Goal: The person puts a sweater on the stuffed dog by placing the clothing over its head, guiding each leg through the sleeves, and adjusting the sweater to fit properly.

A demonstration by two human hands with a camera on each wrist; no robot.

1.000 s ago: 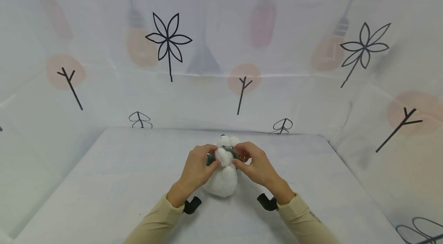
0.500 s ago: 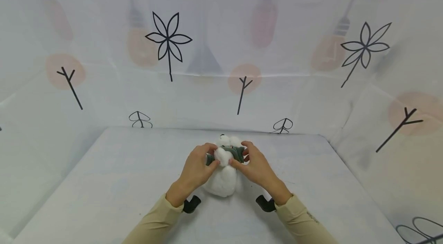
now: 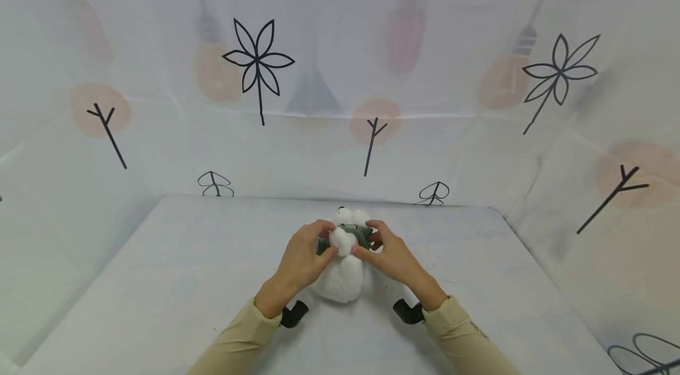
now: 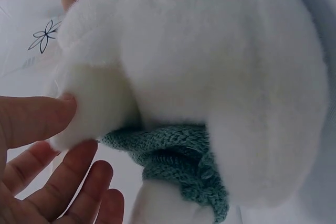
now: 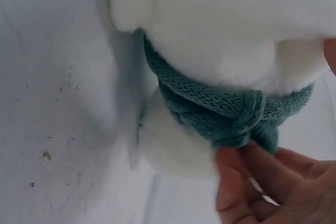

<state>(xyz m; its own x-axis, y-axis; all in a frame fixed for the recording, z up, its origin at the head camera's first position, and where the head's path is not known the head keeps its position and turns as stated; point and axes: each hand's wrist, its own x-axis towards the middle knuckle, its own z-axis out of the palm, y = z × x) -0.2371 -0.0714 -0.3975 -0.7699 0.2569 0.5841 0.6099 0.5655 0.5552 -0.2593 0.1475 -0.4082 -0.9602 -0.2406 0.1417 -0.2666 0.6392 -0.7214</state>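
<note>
A white plush toy with a dark nose sits on the table between my hands. It wears a green knitted scarf, knotted on the side seen in the right wrist view. My left hand holds a rounded white part of the toy, its thumb on one side and fingertips at the lower edge. Below the knot, the fingers of my right hand pinch the scarf's end. In the head view, my right hand's thumb lies against the toy's white fluff. The toy's far side is hidden.
The toy stands on a pale table, its back edge behind it. White printed cloth walls rise at the back and sides. Black curved pieces sit at the wrists. Small specks lie on the surface.
My right hand's fingers have shifted along the scarf, and more green cloth shows beside them than a second ago. My left hand and the toy have hardly moved.
</note>
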